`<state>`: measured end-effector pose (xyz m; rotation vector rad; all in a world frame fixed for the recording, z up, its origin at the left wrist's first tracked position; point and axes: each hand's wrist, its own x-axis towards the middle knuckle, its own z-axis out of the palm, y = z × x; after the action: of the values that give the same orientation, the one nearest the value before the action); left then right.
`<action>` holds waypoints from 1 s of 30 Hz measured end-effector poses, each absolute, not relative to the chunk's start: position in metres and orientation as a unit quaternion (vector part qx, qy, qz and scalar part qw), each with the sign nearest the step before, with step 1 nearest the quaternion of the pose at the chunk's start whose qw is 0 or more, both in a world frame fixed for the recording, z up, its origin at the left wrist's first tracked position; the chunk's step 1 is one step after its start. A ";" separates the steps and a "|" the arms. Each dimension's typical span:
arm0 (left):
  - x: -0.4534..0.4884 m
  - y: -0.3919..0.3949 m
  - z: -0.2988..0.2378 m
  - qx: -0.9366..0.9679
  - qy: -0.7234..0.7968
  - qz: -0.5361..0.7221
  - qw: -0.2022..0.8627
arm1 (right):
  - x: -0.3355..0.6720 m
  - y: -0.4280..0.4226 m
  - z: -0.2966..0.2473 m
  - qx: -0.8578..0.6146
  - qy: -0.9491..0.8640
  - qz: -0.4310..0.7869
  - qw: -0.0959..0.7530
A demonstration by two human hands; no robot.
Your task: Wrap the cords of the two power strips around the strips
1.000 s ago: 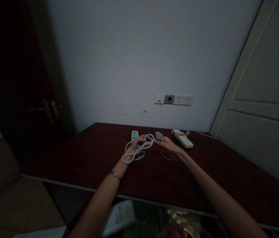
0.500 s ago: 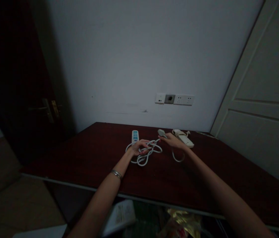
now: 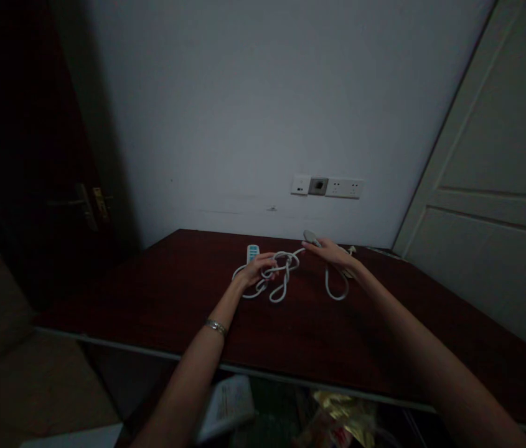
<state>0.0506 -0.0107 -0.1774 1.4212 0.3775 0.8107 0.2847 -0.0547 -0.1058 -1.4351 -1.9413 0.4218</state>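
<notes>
The surface (image 3: 160, 298) was smooth and dark red-brown, with a pale edging strip; below it lay crinkled gold foil (image 3: 344, 410) and a white box (image 3: 228, 401). The cord (image 3: 287, 269) was whitish, round and flexible – looped and crossed over itself between the hands, above the surface. The left hand (image 3: 259, 267) had its grip closed around the loops, beside a white power strip (image 3: 253, 251) with blue socket faces; the right hand (image 3: 332, 252) pinched the grey plug (image 3: 310, 236) near its base. Print on the box was too blurred to read.
</notes>
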 end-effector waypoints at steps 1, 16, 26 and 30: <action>0.051 -0.009 -0.177 0.631 0.178 0.379 0.653 | 0.284 -0.059 -0.103 -0.551 -0.746 0.164 0.336; 0.059 -0.047 -0.122 0.855 0.233 0.345 0.309 | 0.256 -0.075 -0.089 -0.543 -0.772 0.132 0.303; 0.062 -0.033 -0.110 0.872 0.252 0.196 0.372 | 0.256 -0.072 -0.091 -0.579 -0.748 0.092 0.312; 0.056 -0.038 -0.106 0.839 0.235 0.169 0.460 | 0.258 -0.067 -0.094 -0.611 -0.721 0.078 0.318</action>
<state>0.0560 -0.0379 -0.1061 2.0665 0.5773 0.4169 0.2581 -0.0671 -0.0935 -1.6070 -1.8968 0.2055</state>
